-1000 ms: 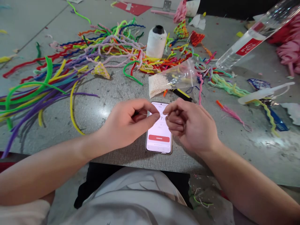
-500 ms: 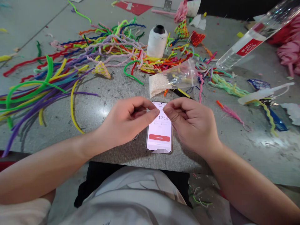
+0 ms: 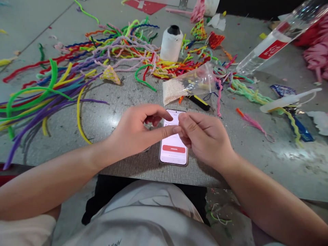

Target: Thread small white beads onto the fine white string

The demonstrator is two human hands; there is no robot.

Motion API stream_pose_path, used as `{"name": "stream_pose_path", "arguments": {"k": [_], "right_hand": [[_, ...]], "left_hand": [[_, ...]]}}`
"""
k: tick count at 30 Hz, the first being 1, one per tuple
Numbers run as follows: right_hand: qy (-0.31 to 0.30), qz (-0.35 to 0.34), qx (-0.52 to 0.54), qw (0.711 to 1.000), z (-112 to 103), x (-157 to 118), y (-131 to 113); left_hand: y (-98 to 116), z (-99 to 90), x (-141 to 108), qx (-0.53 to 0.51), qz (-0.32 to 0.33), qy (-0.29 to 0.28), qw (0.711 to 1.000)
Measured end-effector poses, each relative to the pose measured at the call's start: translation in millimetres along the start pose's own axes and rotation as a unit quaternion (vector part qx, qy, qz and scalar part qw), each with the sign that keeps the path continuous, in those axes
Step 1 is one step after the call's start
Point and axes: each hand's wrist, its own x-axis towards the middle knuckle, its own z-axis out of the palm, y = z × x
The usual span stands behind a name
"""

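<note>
My left hand (image 3: pixel 139 128) hovers over the phone with thumb and forefinger spread apart; nothing shows between them. Its thumb tip meets the fingertips of my right hand (image 3: pixel 202 136). That right hand is closed in a pinch, and whatever it holds is too small or hidden to make out. Under both hands lies a phone (image 3: pixel 173 158), its lit screen showing a red button, the upper part partly covered by fingers. Just beyond the hands rests a clear zip bag (image 3: pixel 175 90) of tiny white beads, with a black-and-yellow tool (image 3: pixel 198 102) beside it.
Fuzzy coloured craft stems (image 3: pixel 53 89) spread across the left and back. A white thread spool (image 3: pixel 171 44) stands behind the bag. To the right are a tilted water bottle (image 3: pixel 269 51), a white nozzle bottle (image 3: pixel 282 102) and a pink tassel (image 3: pixel 253 124).
My left thumb and forefinger have parted from their pinch, and the thumb now reaches my right fingertips. My right hand has shifted slightly left, still pinched.
</note>
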Motion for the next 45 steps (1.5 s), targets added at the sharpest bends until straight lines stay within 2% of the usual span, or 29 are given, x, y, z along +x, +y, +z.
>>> {"name": "stream_pose_path", "arguments": {"k": [7,11,13,17,19,21,25,27,31,35,38,40,43,45], "right_hand": [[-0.024,0.024,0.046,0.998,-2.5,-2.1,0.6],[-0.020,0.030,0.061,0.997,-4.2,-2.0,0.6],[-0.019,0.017,0.044,0.999,-3.6,-1.4,-1.1],[-0.035,-0.023,0.015,0.999,-1.6,0.3,-4.7],[-0.039,-0.023,0.024,0.999,-2.0,1.4,-3.7],[-0.044,0.011,0.046,0.998,-3.5,2.6,-0.5],[-0.090,0.126,0.105,0.982,-4.9,4.9,4.9],[-0.100,0.112,0.092,0.984,-3.8,5.4,4.5],[-0.080,0.005,-0.010,0.997,-1.8,4.6,0.1],[-0.067,-0.007,-0.058,0.996,-2.5,3.3,-1.3],[-0.044,0.011,-0.029,0.999,-3.0,4.0,-0.2],[-0.032,0.051,0.035,0.998,-2.7,5.3,0.7],[-0.017,0.146,0.187,0.971,-1.6,7.6,1.2],[-0.005,0.185,0.253,0.950,-0.9,9.1,1.0]], "left_hand": [[-15.5,1.6,-0.9,-0.077,0.004,0.073,0.994],[-20.4,1.1,2.3,-0.111,-0.003,0.087,0.990],[-18.2,0.7,3.4,-0.109,0.012,0.070,0.992],[-11.7,0.5,3.5,-0.071,0.070,-0.013,0.995],[-11.9,0.2,4.1,-0.064,0.100,-0.034,0.992],[-14.7,-0.8,5.8,-0.054,0.134,-0.032,0.989],[-18.9,-3.0,8.8,0.010,0.183,-0.038,0.982],[-17.8,-3.2,8.5,0.023,0.164,-0.062,0.984],[-12.8,-2.2,6.4,-0.036,0.056,-0.127,0.990],[-10.4,-1.8,6.5,-0.093,0.002,-0.141,0.986],[-8.8,-1.7,7.2,-0.088,-0.003,-0.118,0.989],[-6.9,-1.2,7.3,-0.074,0.002,-0.093,0.993],[-4.2,-0.3,6.5,-0.044,0.014,-0.073,0.996],[-3.0,0.3,5.5,-0.027,0.022,-0.067,0.997]]}}
